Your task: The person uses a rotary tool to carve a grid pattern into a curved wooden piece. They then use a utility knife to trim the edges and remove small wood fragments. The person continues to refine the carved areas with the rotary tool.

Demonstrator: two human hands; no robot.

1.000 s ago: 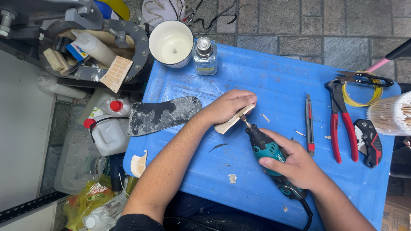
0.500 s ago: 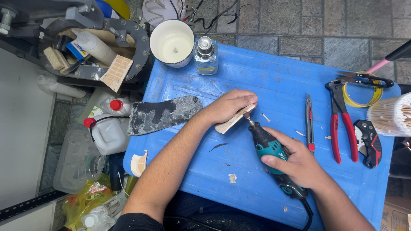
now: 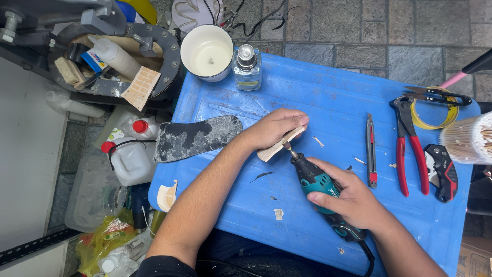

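A blue plastic table (image 3: pixel 328 102) stands on grey stone paving, and near its middle lies a small pale wood piece (image 3: pixel 279 146), pinned flat to the top under the left hand (image 3: pixel 274 128), whose fingers curl over its far end and clench it down. Its long axis runs on a slant, from lower left up to upper right. The right hand (image 3: pixel 348 197) comes in from the lower right, wrapped tight around a teal rotary tool (image 3: pixel 320 187) whose bit meets the near edge of the wood piece just below the left fingertips; the left hand is on the piece, the right only reaches it through the tool. The tool's cord trails off the near edge. Small chips (image 3: pixel 278 214) lie on the blue top around the work. To the right, well apart, lie a utility knife (image 3: pixel 370 151), red pliers (image 3: pixel 410 149), a folding knife (image 3: pixel 443 172) and a tape roll (image 3: pixel 433 110); bare room lies between these and the hands. To the left a dark, scuffed sole-shaped piece (image 3: pixel 195 136) overhangs the table's edge. At the far edge stand a white cup (image 3: pixel 207 51) and a small glass bottle (image 3: pixel 247 66)
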